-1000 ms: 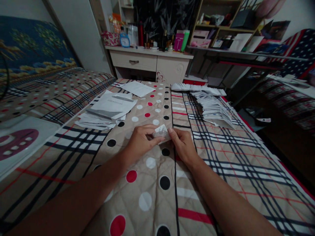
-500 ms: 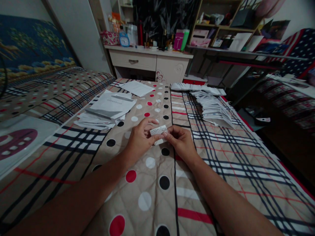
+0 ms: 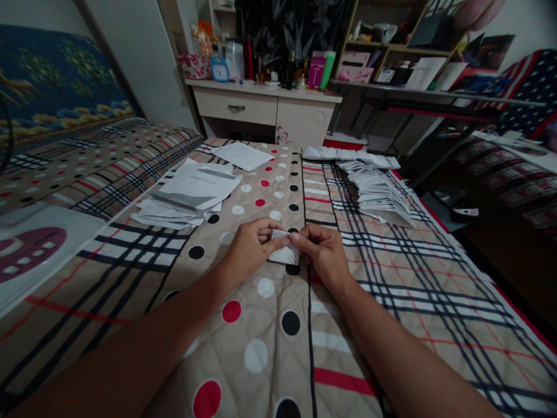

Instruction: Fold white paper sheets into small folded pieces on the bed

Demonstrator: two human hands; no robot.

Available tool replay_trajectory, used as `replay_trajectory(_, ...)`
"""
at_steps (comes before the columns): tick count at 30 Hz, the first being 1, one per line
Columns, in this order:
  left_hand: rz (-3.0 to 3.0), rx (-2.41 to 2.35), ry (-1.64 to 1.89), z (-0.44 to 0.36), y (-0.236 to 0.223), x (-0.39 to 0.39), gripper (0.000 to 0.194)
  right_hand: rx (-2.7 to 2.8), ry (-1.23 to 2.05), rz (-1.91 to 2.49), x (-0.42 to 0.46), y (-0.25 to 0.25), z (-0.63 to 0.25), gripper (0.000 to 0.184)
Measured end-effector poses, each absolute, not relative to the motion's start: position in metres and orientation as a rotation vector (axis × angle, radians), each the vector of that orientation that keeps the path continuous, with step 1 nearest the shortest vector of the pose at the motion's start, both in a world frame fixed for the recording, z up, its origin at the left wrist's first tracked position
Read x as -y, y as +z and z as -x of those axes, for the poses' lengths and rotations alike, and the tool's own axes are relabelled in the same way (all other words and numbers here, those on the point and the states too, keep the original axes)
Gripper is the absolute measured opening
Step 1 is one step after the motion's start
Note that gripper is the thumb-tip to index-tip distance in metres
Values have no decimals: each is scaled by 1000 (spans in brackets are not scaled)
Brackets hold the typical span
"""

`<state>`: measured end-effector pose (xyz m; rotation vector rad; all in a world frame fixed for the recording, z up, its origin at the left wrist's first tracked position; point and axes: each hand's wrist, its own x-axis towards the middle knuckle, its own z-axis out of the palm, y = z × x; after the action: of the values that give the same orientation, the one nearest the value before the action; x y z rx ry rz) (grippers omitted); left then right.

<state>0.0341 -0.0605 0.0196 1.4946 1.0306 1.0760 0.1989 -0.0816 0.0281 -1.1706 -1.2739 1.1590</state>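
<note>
A small folded piece of white paper (image 3: 286,254) with grey print is held between my two hands above the bed. My left hand (image 3: 251,247) pinches its left side, thumb in front and fingers behind. At its upper right edge, the thumb and fingers of my right hand (image 3: 321,248) are closed on it. Part of the paper is hidden by the thumbs. Beyond my left hand lies a pile of printed sheets (image 3: 198,188). On the right, past my right hand, stands a fanned row of folded papers (image 3: 378,194).
Another white sheet (image 3: 243,155) lies near the far edge of the patterned bedspread (image 3: 256,325). A second row of folded papers (image 3: 348,155) is at the far right. A clear plastic bag (image 3: 39,249) rests at the left. Behind the bed stands a white dresser (image 3: 235,107).
The folded paper has turned in my hands, and its lower part now hangs toward me. My left fingers lifted, then closed in again. My right fingers curled in behind the paper's edge.
</note>
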Motion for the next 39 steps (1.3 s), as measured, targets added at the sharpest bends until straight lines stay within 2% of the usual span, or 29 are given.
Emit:
replay_trajectory(4,-1293,-952,1028,-34,23,57,43,1192,1071,1158,85,32,-197,31)
replay_trajectory(11,-1246,-1061,924,-34,34,59,23,1209,1166,1138,80,29,-198,36)
replay_trajectory(17,-1313,-1174,1139,-29,31,56,13,1542,1387,1152,80,29,-202,43)
replay_trajectory(21,-1259,-1191,1198,-27,29,55,23,1567,1420,1174,83,30,-201,43)
replay_trajectory(26,-1118,-1002,1150,-32,32,59,39,1414,1249,1139,87,30,-195,45)
replay_trajectory(29,-1171,-931,1072,-36,33,62,34,1397,1167,1130,87,30,-195,46)
replay_trajectory(32,-1198,-980,1031,-36,30,64,29,1386,1261,1100,87,28,-195,46)
replay_trajectory(36,-1274,-1099,1012,-33,27,64,32,1497,1423,1072,87,24,-194,42)
replay_trajectory(39,-1433,-1177,1100,-32,28,62,33,1654,1368,1104,88,22,-193,43)
